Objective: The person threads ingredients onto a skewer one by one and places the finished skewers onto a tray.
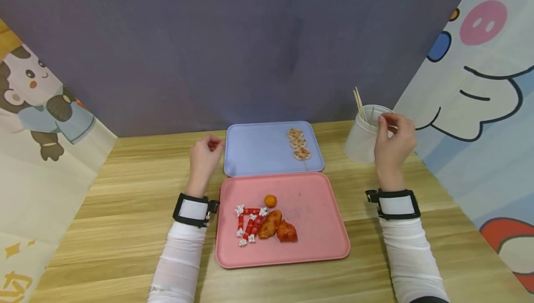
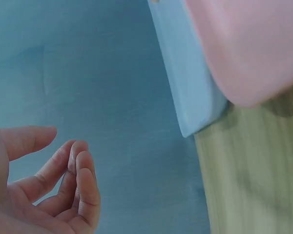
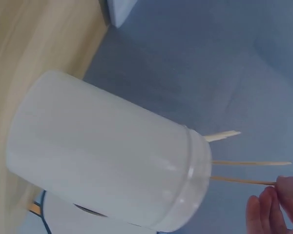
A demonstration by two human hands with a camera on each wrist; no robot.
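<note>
My right hand (image 1: 393,143) is raised at the rim of a white tub (image 1: 359,142). Its thumb and fingertips pinch the end of a thin wooden skewer (image 3: 241,181) whose other end goes down into the tub. More wooden skewers (image 3: 251,163) stick out beside it. Loosely curled, with nothing in its fingers, my left hand (image 1: 204,159) is held by the left edge of the blue tray (image 1: 256,150). On that tray's right side lies a skewer threaded with several browned lotus root slices (image 1: 298,142).
In front of the blue tray is a pink tray (image 1: 319,219). It carries several red sticks with white ends (image 1: 251,211), an orange ball (image 1: 270,201), a glazed chicken wing (image 1: 270,224) and an orange-red chunk (image 1: 287,232). A grey panel (image 1: 250,53) stands behind the wooden table.
</note>
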